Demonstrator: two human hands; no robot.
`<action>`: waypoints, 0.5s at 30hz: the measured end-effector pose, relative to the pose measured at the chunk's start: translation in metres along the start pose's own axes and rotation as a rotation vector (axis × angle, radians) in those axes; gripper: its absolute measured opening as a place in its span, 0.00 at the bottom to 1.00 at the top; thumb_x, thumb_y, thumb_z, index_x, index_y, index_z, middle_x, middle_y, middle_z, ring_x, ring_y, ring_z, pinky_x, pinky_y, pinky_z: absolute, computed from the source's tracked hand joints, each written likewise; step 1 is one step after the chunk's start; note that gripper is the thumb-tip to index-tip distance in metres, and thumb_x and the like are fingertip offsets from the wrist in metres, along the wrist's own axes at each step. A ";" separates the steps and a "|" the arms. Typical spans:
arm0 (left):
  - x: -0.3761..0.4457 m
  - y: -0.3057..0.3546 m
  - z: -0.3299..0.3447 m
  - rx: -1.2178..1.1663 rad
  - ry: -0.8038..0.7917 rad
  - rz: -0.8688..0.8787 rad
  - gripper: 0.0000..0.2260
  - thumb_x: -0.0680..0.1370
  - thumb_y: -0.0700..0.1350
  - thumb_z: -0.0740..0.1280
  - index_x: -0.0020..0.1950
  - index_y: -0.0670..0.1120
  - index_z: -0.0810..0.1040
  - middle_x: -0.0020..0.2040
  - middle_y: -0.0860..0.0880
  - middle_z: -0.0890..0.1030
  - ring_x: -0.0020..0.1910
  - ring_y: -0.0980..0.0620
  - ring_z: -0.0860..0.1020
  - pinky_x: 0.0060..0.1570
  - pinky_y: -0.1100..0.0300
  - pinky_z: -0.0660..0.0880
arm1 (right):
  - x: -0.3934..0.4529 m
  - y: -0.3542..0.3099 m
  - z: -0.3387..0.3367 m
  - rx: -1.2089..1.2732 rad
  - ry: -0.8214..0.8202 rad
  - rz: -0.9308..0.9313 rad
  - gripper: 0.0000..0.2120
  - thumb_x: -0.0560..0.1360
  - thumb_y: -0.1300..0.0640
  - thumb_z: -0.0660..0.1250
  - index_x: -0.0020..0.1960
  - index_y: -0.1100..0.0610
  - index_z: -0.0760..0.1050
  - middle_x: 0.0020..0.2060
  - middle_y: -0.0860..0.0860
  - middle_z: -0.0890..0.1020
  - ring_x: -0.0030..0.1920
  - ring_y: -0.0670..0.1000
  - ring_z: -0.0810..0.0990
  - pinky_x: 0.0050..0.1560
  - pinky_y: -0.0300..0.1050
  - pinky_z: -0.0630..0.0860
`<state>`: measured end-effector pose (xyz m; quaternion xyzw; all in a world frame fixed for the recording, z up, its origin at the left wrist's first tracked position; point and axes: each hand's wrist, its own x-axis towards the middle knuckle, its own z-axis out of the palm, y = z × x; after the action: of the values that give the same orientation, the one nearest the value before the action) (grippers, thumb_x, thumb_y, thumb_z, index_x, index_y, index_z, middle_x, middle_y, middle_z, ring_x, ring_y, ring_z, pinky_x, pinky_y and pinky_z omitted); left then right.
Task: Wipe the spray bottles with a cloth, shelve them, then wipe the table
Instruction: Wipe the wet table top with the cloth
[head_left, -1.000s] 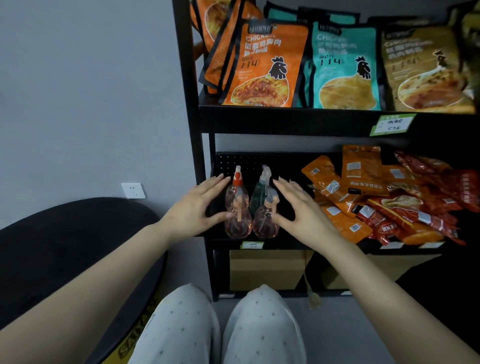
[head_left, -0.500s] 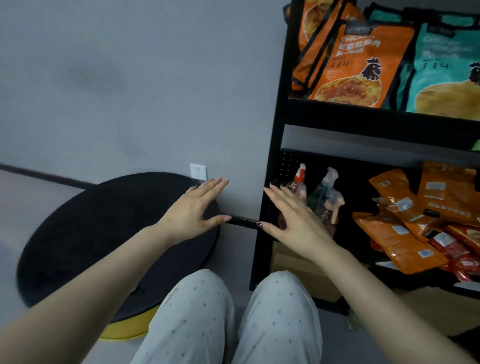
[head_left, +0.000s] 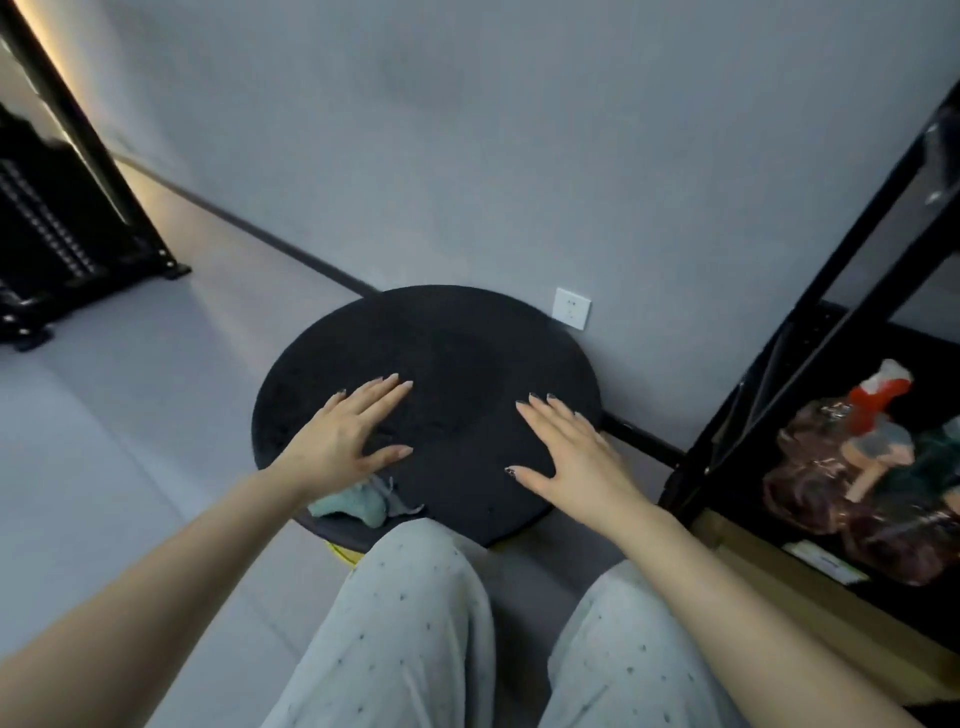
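A round black table (head_left: 457, 338) stands low in front of my knees. Both hands hover over its top with fingers spread and nothing in them: my left hand (head_left: 345, 436) on the left side, my right hand (head_left: 571, 452) on the right. A pale green cloth (head_left: 356, 506) lies crumpled on the table's near edge, just below my left wrist and partly hidden by it. The spray bottles (head_left: 852, 457) stand blurred on the black shelf (head_left: 779, 364) at the far right, one with a red-and-white trigger head.
A grey wall with a white socket (head_left: 571, 307) runs behind the table. A black rack (head_left: 57, 234) stands on the floor at far left. A cardboard box (head_left: 831, 613) sits under the shelf at right. My knees (head_left: 431, 597) in pale dotted trousers fill the foreground.
My view has swung left from the shelf to the table. Both hands left the shelved bottles and moved over the black tabletop, still spread and holding nothing. The cloth has come into sight.
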<state>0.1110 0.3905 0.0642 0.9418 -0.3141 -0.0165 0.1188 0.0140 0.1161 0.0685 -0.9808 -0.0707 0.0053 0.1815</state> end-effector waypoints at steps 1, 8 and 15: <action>-0.004 -0.012 0.004 0.002 -0.008 -0.038 0.37 0.74 0.68 0.57 0.78 0.53 0.50 0.78 0.51 0.55 0.77 0.50 0.54 0.73 0.49 0.51 | 0.009 -0.004 0.009 -0.002 -0.024 -0.012 0.34 0.78 0.41 0.59 0.77 0.49 0.47 0.77 0.45 0.50 0.76 0.45 0.44 0.75 0.44 0.43; -0.036 -0.089 0.038 -0.026 -0.093 -0.318 0.33 0.78 0.57 0.61 0.78 0.51 0.49 0.79 0.50 0.53 0.77 0.50 0.54 0.74 0.52 0.52 | 0.069 -0.035 0.074 -0.013 -0.195 -0.080 0.33 0.79 0.42 0.58 0.77 0.51 0.49 0.77 0.46 0.52 0.76 0.46 0.46 0.75 0.44 0.46; -0.050 -0.132 0.086 -0.121 -0.223 -0.532 0.28 0.81 0.53 0.58 0.78 0.51 0.51 0.78 0.49 0.56 0.71 0.45 0.66 0.69 0.54 0.62 | 0.124 -0.066 0.137 -0.004 -0.348 -0.140 0.31 0.80 0.45 0.58 0.77 0.52 0.51 0.77 0.47 0.54 0.76 0.47 0.48 0.75 0.45 0.47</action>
<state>0.1394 0.5035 -0.0528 0.9746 -0.0660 -0.1694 0.1310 0.1229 0.2429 -0.0342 -0.9582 -0.1692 0.1621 0.1645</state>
